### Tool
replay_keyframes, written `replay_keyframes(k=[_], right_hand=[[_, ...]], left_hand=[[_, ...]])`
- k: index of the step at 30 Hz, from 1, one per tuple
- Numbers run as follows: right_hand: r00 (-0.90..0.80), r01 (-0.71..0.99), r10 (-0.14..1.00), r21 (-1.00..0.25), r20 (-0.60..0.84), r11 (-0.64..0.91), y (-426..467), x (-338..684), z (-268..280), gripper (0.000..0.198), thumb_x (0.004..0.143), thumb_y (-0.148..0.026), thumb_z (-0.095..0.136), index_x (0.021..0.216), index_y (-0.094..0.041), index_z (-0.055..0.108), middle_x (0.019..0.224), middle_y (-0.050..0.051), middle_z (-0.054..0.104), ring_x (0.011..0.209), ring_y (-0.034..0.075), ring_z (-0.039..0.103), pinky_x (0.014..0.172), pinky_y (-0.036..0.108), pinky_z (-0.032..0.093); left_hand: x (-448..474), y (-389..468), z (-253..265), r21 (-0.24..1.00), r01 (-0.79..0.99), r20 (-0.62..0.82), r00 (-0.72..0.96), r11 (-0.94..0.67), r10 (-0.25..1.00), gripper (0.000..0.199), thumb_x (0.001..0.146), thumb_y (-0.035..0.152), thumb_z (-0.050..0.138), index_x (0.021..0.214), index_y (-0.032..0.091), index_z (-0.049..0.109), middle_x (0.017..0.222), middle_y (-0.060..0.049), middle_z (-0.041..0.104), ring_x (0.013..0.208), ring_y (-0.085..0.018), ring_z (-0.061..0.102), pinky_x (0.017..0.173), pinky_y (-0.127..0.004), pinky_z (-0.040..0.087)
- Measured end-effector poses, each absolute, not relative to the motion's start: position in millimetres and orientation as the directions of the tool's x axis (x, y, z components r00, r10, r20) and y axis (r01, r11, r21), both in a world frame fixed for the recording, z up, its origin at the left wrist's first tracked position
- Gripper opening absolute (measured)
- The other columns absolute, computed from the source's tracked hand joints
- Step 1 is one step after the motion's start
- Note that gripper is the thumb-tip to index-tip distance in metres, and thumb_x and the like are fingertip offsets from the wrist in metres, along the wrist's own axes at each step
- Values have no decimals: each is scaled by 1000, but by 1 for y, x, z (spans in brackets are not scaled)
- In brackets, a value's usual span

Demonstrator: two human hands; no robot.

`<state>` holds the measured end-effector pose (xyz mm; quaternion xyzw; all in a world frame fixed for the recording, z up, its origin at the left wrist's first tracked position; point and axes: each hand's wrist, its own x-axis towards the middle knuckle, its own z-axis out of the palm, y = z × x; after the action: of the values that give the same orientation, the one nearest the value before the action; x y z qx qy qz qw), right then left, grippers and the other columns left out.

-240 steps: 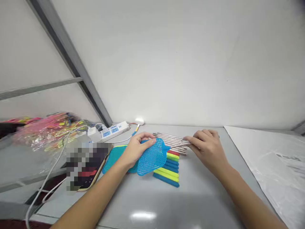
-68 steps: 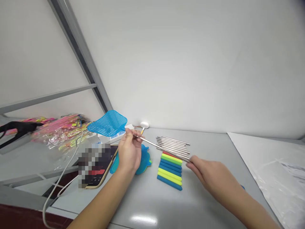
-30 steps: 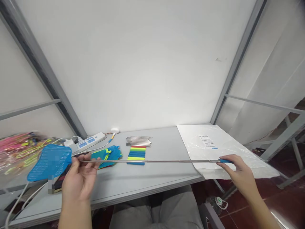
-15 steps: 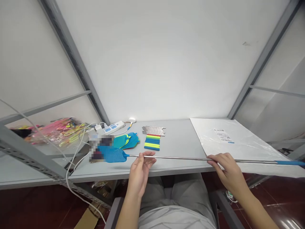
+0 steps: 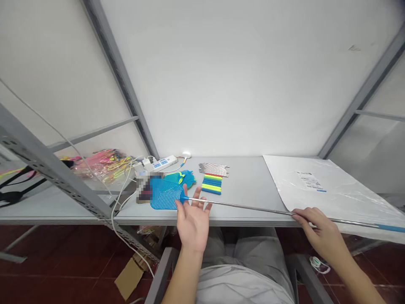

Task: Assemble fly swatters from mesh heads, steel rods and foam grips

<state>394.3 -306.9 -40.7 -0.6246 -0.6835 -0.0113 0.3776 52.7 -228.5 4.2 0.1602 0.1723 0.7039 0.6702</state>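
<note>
A blue fly swatter (image 5: 167, 195) with a long metal telescopic rod spans the front of the table, its perforated head to the left and its blue handle to the right. My left hand (image 5: 193, 226) is palm up beside the head, fingers spread, with the rod lying across them. Thumb and fingers of my right hand (image 5: 321, 230) are closed on the rod, short of the handle. Behind lie blue and yellow grip tubes (image 5: 211, 184), a row of short metal rods (image 5: 213, 169) and a pile of swatter heads (image 5: 188, 178) in blue, green and yellow.
A white plastic bag (image 5: 332, 183) with a label covers the right of the table. A power strip (image 5: 164, 162) with cables stands back left. Bagged colourful items (image 5: 106, 164) lie beyond the grey shelf post (image 5: 60, 169). A blurred patch hides something behind the swatter head.
My left hand has turned palm up, opened its fingers and shifted along the rod to the swatter head. My right hand keeps its hold. The camera view has swung left.
</note>
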Motion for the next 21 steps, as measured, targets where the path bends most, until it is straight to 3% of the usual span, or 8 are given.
replay_keyframes(k=[4,9,12,15,17,21], right_hand=[[61,868,881,-461,469,185,-310,401,-44,23,93,-43,50,97,-26,64,88,4,65,85,22,58,75,36,45],[17,856,916,-479,401,194,-309,399,-50,25,92,-46,51,100,-27,65,99,3,67,91,22,61,80,34,47],[29,873,900,-449,435,189,-306,389,-49,27,93,-47,49,98,-26,65,92,3,68,85,21,62,75,33,46],[0,901,869,-377,494,215,-302,369,-40,27,94,-46,48,98,-25,65,88,3,67,82,20,61,71,31,45],[-19,920,848,-323,530,223,-298,352,-31,27,96,-43,46,98,-23,65,85,3,66,81,19,59,69,30,43],[-62,961,814,-186,577,205,-294,314,-9,28,97,-41,44,93,-23,65,77,2,64,77,18,56,60,28,36]], left_hand=[[46,-224,1,419,-900,-72,-169,-124,983,38,95,48,44,97,20,70,118,-8,64,90,-17,62,82,-34,51],[37,-216,1,607,-709,31,-429,-358,903,36,92,47,51,99,17,70,90,-8,70,78,-15,63,77,-30,49],[45,-216,-2,675,-603,79,-512,-424,855,34,89,47,56,93,17,70,89,-6,70,83,-15,65,79,-28,48],[67,-222,-13,708,-586,95,-474,-394,875,32,86,46,61,91,16,69,91,-7,70,82,-17,67,79,-30,49],[83,-228,-22,740,-605,77,-358,-294,931,34,87,47,58,95,15,68,93,-10,70,86,-20,68,75,-32,50],[107,-239,-37,778,-576,62,-325,-250,943,32,89,47,56,98,17,66,100,-9,69,92,-20,67,73,-28,50]])
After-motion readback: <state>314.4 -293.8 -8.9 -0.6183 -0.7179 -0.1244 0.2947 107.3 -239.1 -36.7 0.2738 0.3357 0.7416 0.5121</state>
